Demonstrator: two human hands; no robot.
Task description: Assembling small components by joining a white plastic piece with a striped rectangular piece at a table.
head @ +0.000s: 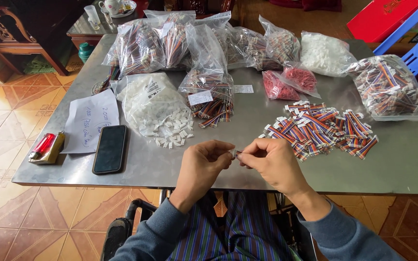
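- My left hand point(203, 162) and right hand point(272, 162) meet over the worktop point(247, 169) near edge, both grips pinched shut on one small wire connector point(235, 154).
- Loose pile of striped wire connectors point(322, 128) lies at two o'clock.

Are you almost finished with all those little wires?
Not nearly. Several bags at the back are stuffed with striped wires, maybe done ones. Right now the left hand and right hand pinch one small piece between them. A loose wire pile and white plugs remain.
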